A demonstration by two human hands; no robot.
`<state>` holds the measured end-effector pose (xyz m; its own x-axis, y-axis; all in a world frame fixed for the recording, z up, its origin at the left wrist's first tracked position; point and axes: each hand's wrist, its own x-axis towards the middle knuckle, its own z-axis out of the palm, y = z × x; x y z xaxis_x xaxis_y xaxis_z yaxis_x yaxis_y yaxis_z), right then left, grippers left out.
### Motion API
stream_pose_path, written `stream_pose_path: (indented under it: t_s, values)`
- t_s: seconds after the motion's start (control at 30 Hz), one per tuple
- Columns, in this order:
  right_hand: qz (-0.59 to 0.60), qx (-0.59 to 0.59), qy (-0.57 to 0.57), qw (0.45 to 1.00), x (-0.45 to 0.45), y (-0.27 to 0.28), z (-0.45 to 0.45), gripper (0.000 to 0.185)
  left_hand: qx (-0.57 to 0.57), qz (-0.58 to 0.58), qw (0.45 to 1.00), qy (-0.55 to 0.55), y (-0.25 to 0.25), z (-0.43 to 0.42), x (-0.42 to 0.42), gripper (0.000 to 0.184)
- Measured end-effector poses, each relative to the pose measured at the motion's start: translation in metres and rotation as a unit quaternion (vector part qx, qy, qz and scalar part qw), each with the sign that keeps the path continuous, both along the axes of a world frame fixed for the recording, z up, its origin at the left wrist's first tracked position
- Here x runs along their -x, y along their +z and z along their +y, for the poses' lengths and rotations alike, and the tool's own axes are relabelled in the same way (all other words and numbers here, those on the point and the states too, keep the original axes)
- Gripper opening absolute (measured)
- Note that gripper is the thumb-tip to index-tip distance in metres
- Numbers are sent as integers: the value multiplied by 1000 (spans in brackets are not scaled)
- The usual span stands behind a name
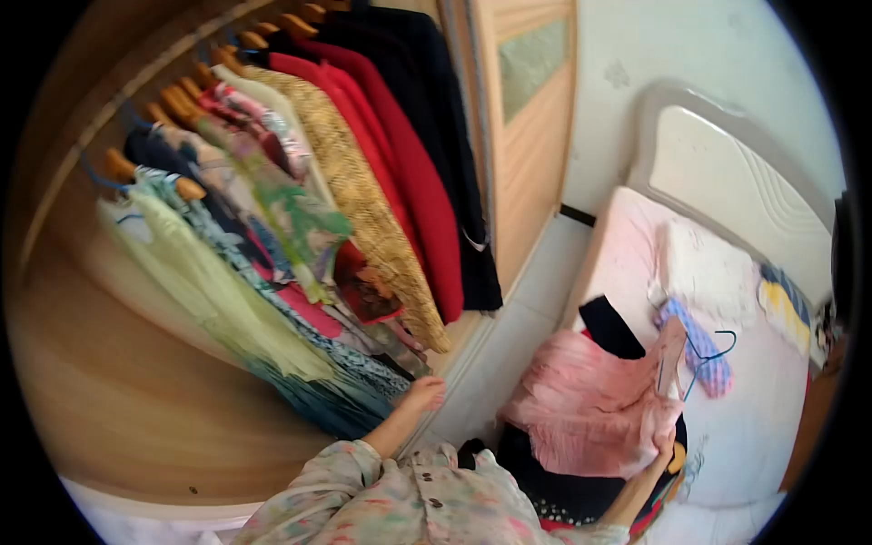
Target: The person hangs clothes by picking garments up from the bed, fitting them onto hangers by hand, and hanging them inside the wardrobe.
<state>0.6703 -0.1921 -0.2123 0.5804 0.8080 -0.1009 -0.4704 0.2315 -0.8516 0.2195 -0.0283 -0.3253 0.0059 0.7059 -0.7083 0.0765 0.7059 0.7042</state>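
On the right, my right hand is closed on the edge of a crinkled pink blouse, spread over dark clothes at the bedside. A blue wire hanger sticks out beside the blouse's upper part, its hook pointing up and right. My left hand is by the lower ends of the hanging clothes, its fingers loosely bent and slightly apart, with nothing visible in them. Nearest to it are a patterned garment and a pale green dress with a dark teal hem.
Many garments hang from the wardrobe rail, including a gold jacket and red coats. A sliding door stands beyond them. The bed holds a white pillow and a checked blue-purple cloth. Dark clothes lie at its edge.
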Motion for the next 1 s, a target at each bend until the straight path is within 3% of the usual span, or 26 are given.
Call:
stream_pose_path:
  t_s: [0.07,0.17,0.23,0.27,0.37,0.47,0.5,0.53,0.57,0.63,0.67,0.7,0.77,0.83,0.87,0.9,0.97,1.0]
  values:
    - [-32,2,37,999,22,34,9,70,-8,1,1000,9,9,-1,-4,39]
    - [-165,48,109,979,12,14,7,56,-30,11,999,-10,6,4,-4,60]
    - [-284,27,192,939,21,54,9,54,-77,15,997,-19,6,6,-5,72]
    - [-288,21,219,932,33,72,11,51,-65,27,996,-57,38,7,-9,80]
    - [-284,-5,299,911,65,123,10,45,-257,51,962,-84,36,16,-11,93]
    - [-271,-45,395,877,99,167,15,40,-362,67,929,-47,69,30,-18,105]
    - [-270,-70,433,857,104,181,18,40,-377,22,926,-21,72,35,-19,106]
    - [-270,-100,525,801,106,198,26,41,-391,-23,920,5,74,40,-19,108]
    - [-286,-174,551,765,113,208,35,32,-404,-66,912,31,77,45,-19,110]
    - [-419,-405,481,655,122,208,49,36,-434,-85,897,-11,97,52,-17,99]
    - [-398,-460,350,712,142,204,39,49,-372,-96,923,-13,91,52,-14,95]
    - [-369,-463,400,699,142,207,43,53,-350,-93,932,-14,98,49,-12,82]
    - [-444,-430,390,683,139,211,40,54,-305,-88,948,-17,114,41,-7,55]
    - [-338,-318,530,709,118,191,52,59,-345,-178,921,32,71,40,1,35]
    - [-279,-251,596,710,117,192,59,61,-335,-201,919,56,102,25,3,25]
    - [-311,-306,522,733,119,193,57,68,-306,-220,919,117,110,19,8,25]
    - [-243,-179,621,723,106,196,88,50,-317,-231,905,167,160,1,26,24]
    - [-220,-168,617,737,109,200,92,51,-348,-221,890,195,180,-5,38,24]
